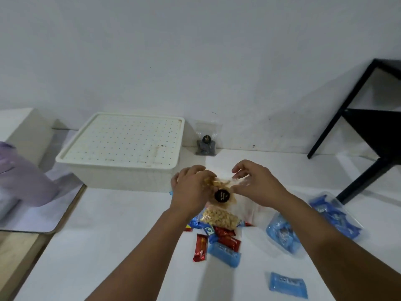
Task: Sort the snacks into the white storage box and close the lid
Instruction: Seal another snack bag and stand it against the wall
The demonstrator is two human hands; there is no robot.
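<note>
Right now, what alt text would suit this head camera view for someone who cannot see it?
Two hands, left hand and right hand, hold a clear snack bag above scattered snacks on a white table. Behind stands a white storage box, lid on.

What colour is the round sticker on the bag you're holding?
Black, with tiny gold writing: the sticker, in the head view.

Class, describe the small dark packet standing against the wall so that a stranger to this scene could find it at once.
Start at the white storage box with the dotted lid, at the back of the white table. Just to its right, a small clear packet leans upright against the wall. Unlike the red and blue wrappers piled near the hands, it stands alone, holds dark contents and carries a round black label.
</note>
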